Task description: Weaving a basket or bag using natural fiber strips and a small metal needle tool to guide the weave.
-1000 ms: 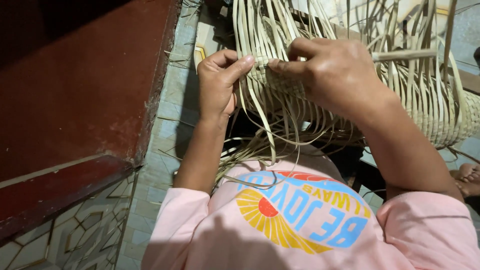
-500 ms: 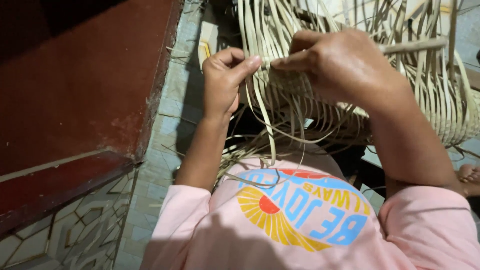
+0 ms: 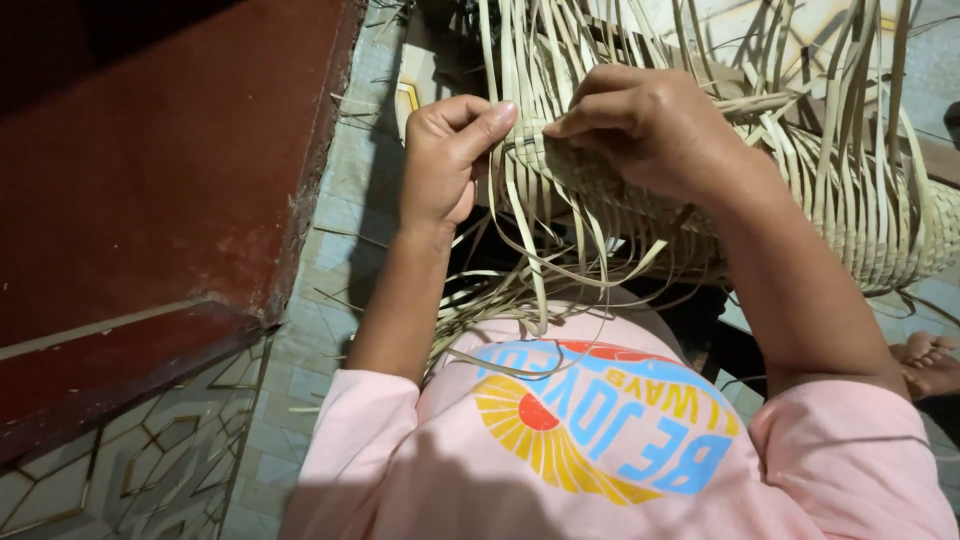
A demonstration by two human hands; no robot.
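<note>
The biggest thing before the person was a half-woven basket of pale, flat straw-coloured strips (image 3: 860, 230), lying across the lap and reaching off to the right, its woven band low and its loose uprights fanning upward. It looked light enough to shift with one hand, though springy: the unwoven ends bent and curled rather than lying still, so I judged the firmer woven band the safer place to steady it, not the free ends, which would flex away or kink if pinched hard. To the left stood a dark red wooden panel (image 3: 150, 180), and beneath it ran a pale patterned tiled floor (image 3: 150, 480). Nearer the camera was the person's pink short-sleeved shirt with a bright printed sun design (image 3: 600, 430), with trailing strips draped over it. The right hand (image 3: 650, 130) lay curled over the rim of the weave, thumb and forefinger closed on a strip at the working edge. The left hand (image 3: 445, 160) met it there, fingers folded and thumb pressed against the same cluster of thin loose strips (image 3: 530, 240), pinching them. A bare foot (image 3: 925, 360) showed at the far right.
</note>
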